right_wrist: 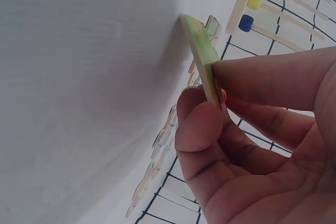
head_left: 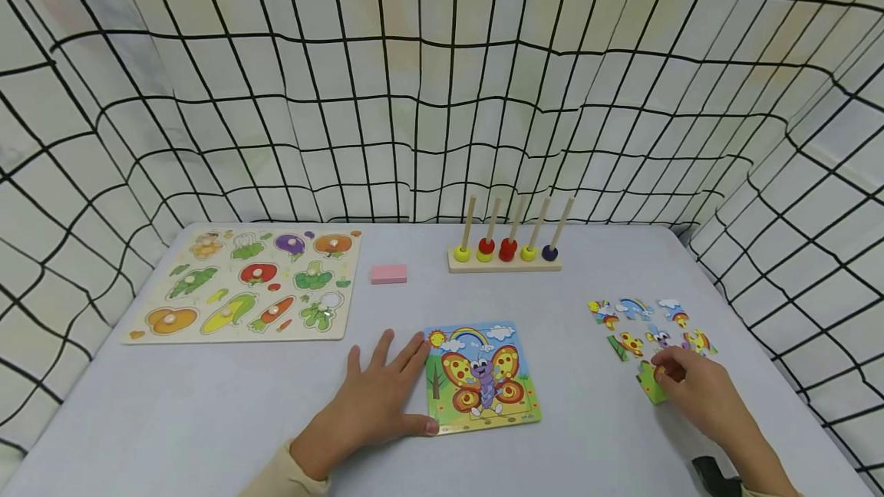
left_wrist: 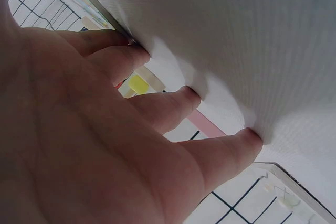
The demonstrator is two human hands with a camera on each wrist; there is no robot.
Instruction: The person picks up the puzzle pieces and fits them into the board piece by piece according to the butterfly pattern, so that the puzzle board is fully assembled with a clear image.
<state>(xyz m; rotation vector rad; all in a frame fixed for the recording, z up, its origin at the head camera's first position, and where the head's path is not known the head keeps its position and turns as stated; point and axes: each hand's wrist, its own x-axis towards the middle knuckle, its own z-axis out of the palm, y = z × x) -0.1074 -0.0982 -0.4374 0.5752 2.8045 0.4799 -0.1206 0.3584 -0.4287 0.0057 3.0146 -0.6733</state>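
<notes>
A green jigsaw piece [right_wrist: 202, 43] is pinched between the thumb and fingers of my right hand [head_left: 704, 390], tilted up from the table in the right wrist view. Several loose jigsaw pieces [head_left: 629, 343] lie just beyond that hand, on the right side. My left hand [head_left: 376, 405] is spread flat on the table, its thumb and forefinger touching the left edge of the butterfly puzzle board [head_left: 521, 403]. The left wrist view shows its fingertips [left_wrist: 247, 137] pressing on the white surface.
A vegetable peg puzzle [head_left: 228, 282] lies at the back left, beside a pink block [head_left: 389, 274]. Behind the butterfly board stands a wooden peg counter [head_left: 507, 263] with coloured beads. Black netting [head_left: 414, 98] surrounds the table [head_left: 297, 374]. A dark object [head_left: 714, 475] shows by the right wrist.
</notes>
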